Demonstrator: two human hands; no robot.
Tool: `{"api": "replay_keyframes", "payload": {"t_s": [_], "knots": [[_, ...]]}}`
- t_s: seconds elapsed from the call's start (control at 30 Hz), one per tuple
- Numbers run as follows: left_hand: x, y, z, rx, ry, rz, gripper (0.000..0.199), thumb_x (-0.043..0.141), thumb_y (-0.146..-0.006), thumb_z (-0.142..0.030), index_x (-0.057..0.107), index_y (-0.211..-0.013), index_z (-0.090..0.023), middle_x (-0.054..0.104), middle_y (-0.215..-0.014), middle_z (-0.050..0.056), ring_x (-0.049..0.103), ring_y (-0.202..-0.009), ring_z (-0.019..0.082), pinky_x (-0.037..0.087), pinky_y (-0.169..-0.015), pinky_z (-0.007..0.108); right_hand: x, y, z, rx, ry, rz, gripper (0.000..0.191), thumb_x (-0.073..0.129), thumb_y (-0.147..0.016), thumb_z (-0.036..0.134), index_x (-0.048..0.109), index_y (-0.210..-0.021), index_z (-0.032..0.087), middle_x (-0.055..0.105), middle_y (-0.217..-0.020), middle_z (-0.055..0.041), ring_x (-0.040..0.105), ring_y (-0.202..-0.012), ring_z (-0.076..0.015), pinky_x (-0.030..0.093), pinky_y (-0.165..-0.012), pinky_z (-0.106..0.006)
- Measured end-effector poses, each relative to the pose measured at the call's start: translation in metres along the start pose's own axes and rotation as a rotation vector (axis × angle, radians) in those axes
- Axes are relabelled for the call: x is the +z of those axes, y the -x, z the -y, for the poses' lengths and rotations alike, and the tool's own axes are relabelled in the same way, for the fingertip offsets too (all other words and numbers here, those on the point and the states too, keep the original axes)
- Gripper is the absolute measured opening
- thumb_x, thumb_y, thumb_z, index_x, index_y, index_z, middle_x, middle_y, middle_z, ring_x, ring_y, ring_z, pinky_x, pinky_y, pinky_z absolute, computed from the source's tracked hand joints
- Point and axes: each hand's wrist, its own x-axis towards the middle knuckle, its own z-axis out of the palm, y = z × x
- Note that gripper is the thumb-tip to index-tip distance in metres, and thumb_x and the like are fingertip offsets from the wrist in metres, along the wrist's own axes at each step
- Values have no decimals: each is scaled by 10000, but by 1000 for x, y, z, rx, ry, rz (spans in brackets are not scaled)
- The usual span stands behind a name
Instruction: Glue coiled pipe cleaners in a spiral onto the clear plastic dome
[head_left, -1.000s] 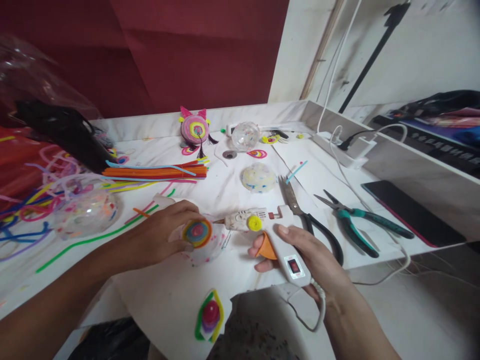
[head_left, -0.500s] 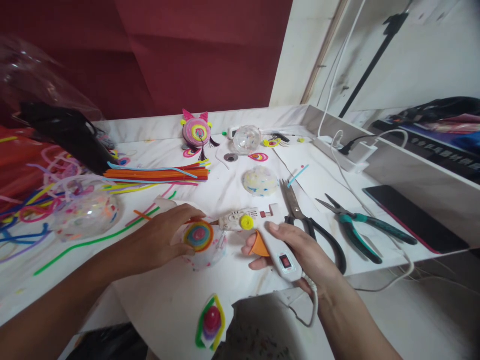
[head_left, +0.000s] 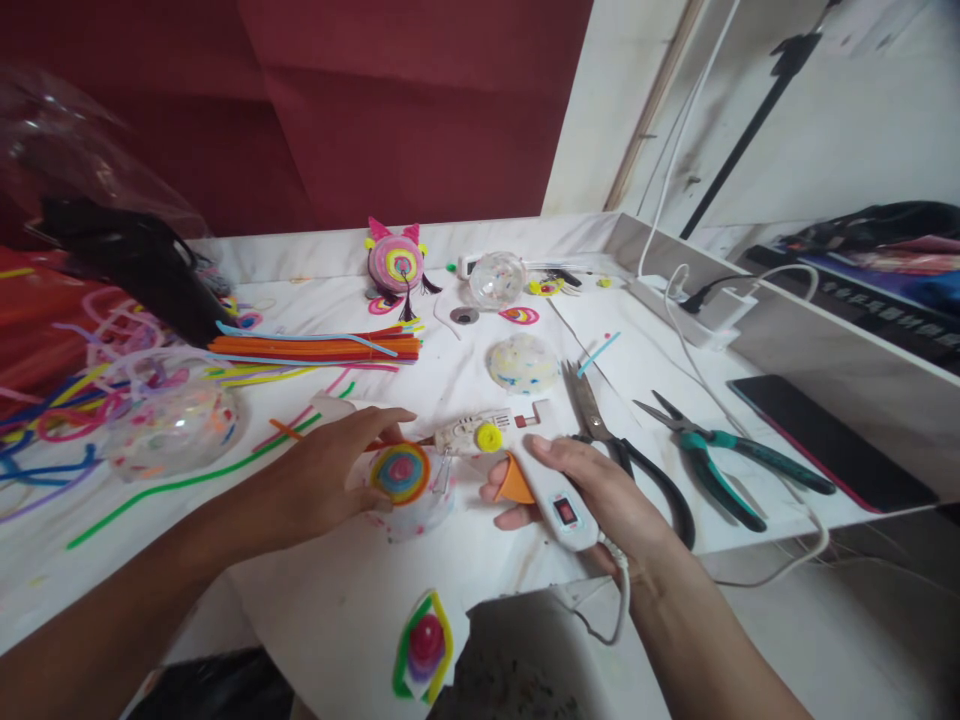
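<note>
My right hand point(head_left: 607, 490) is wrapped around a white hot glue gun point(head_left: 551, 485) with an orange trigger and a red switch. Its nozzle points left and reaches behind the upper edge of a rainbow spiral disc point(head_left: 400, 474). With thumb and fingers, my left hand point(head_left: 330, 475) grips the disc at its left side, against a clear speckled plastic dome point(head_left: 420, 520). A yellow coil point(head_left: 490, 437) shows in front of the gun's barrel. Nearer to me lies an eye-shaped piece point(head_left: 424, 645) edged in green and yellow on white paper.
Scissors point(head_left: 600, 415), green-handled pliers point(head_left: 705, 440) and a phone point(head_left: 829, 440) lie to the right. Pipe cleaners point(head_left: 315, 346) and a clear dome point(head_left: 176, 430) are on the left. A pink eared ornament point(head_left: 396, 262) stands at the back. The gun's cord point(head_left: 624, 600) hangs below my right hand.
The glue gun has shifted slightly left, along with my right hand. My left hand keeps its hold on the disc, and the view has moved a little.
</note>
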Motion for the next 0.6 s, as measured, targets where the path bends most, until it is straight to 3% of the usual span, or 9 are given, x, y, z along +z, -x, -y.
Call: {"api": "replay_keyframes", "payload": {"t_s": [0.27,0.47,0.6], "knots": [[-3,1,-7,-48,57,34,781,724,-768,-365,490,-1512,-319,739,-1380,83,724,-1255,351,580,-1053,509,-3,-9,-11,-22,-55,-39,512,875,-802,607,849,-793,95,818,-842,-189,812,-790,-272,679,-604,-294],[-3,2,-7,-64,29,27,770,739,-773,-397,507,-1502,-313,747,-1369,89,725,-1245,366,579,-1046,525,-5,3,-5,5,-19,-21,467,836,-873,566,873,-876,100,833,-913,-176,804,-820,-235,697,-725,-291],[3,2,2,-15,11,-22,736,726,-782,-412,531,-1484,-311,756,-1340,93,733,-1205,361,577,-1030,521,-8,14,-5,34,3,-61,495,818,-888,579,878,-916,88,836,-930,-186,805,-816,-235,685,-703,-274]]}}
